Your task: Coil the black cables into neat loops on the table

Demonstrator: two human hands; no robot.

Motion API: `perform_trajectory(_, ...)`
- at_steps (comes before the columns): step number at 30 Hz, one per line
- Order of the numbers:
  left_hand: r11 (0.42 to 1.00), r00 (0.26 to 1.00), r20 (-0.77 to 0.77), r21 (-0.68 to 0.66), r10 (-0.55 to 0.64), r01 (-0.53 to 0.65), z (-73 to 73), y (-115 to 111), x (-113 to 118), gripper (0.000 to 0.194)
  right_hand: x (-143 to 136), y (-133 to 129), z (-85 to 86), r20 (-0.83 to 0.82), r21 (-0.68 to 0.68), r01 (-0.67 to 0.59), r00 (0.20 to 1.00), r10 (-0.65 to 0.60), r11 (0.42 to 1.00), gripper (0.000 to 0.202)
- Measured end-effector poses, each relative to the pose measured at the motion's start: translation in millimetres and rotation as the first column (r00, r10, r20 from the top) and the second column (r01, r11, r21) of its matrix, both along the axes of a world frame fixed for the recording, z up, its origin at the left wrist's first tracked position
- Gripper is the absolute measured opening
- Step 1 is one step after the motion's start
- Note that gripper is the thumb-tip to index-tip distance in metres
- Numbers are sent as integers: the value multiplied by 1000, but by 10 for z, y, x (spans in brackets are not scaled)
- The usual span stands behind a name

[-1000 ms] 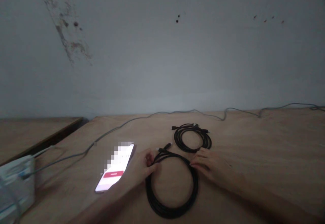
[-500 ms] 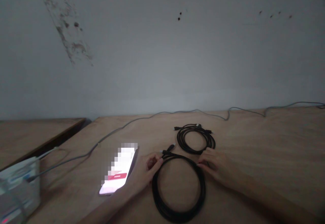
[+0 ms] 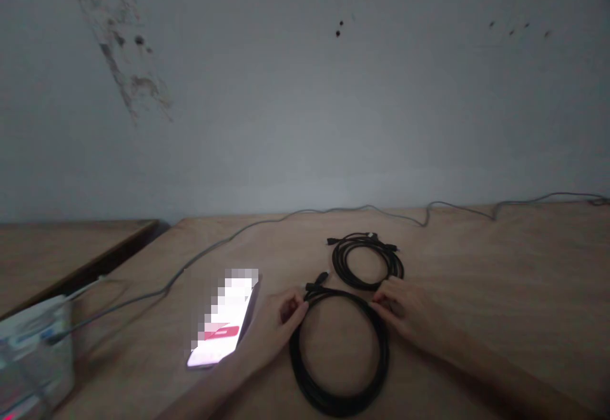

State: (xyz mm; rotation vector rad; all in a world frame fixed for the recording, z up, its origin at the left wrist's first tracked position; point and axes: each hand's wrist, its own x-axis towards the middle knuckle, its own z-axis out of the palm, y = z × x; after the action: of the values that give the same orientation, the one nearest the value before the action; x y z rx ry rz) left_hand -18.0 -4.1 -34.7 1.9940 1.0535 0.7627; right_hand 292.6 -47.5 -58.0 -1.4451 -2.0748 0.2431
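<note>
The near coil (image 3: 339,406) and far coil (image 3: 341,267) are lying wound on the table (image 3: 500,293), connector ends protruding, no ties showing. The left hand (image 3: 276,321) and right hand (image 3: 405,309), fingers curled, are touching the near coil, firmness of grip indeterminable; a phone (image 3: 214,351) is lying left, obstructing neither coil.

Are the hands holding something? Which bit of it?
The nearer black cable coil, it seems: the left hand at its upper left, the right hand at its upper right.
</note>
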Motion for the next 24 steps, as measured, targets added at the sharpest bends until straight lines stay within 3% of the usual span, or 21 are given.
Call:
perform_trajectory(11, 999, 995, -93, 4, 33, -33, 65, -22, 28, 38, -18, -14, -5, -19, 23, 80, 997, -80, 997, 8)
perform_trajectory(18, 998, 988, -143, 47, 54, -48, 36, -31, 31, 38, -44, -58, 29, -57, -20, 122, 991, -123, 992, 20)
perform_trajectory(24, 994, 988, -140, 96, 71, -58, 27, -22, 53, 39, -12, -107, 91, -92, -4, 12, 996, -12, 1000, 31)
